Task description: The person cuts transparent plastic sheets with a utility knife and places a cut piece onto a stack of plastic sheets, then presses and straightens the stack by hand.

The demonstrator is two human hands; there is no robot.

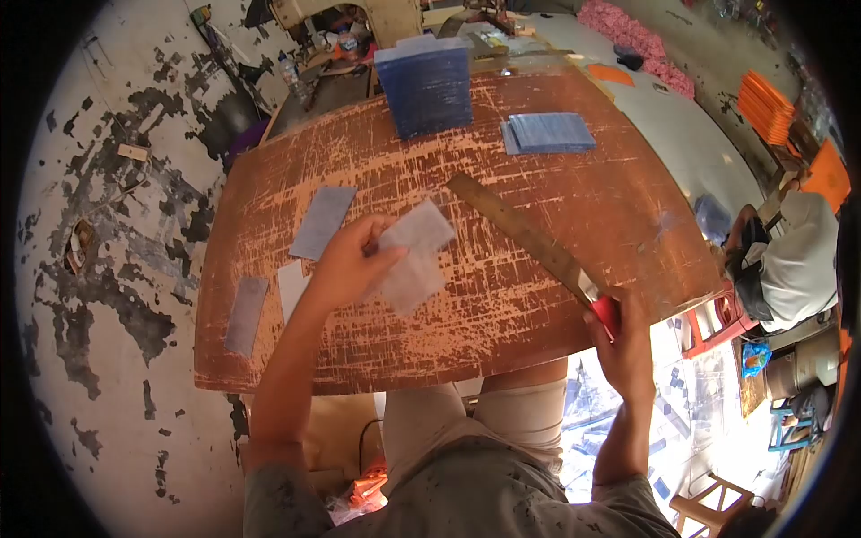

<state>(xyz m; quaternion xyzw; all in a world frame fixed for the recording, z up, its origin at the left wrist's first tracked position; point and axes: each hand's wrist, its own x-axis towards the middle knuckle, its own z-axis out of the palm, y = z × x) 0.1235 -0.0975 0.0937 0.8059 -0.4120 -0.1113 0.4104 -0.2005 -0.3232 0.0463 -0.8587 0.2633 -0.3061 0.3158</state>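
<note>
My left hand (357, 262) is closed on a pale grey-blue rectangular piece (419, 226), pinched between thumb and fingers above the table. A second pale piece (413, 285) shows just below it; whether the hand holds that one too, I cannot tell. In my right hand (625, 345) is a cutter with a red handle (606, 316) and a light metal blade, near the table's right front edge. A long worn ruler (516, 229) runs diagonally from mid-table to the cutter's blade, which overlaps its near end. Whether the right fingers also touch the ruler is unclear.
On the scratched brown table (484, 323) lie grey-blue pieces (324, 221) at left, a tall blue stack (426, 90) at the back and a lower blue stack (552, 132). A seated person (794, 260) is at right. Blue scraps (596, 430) litter the floor.
</note>
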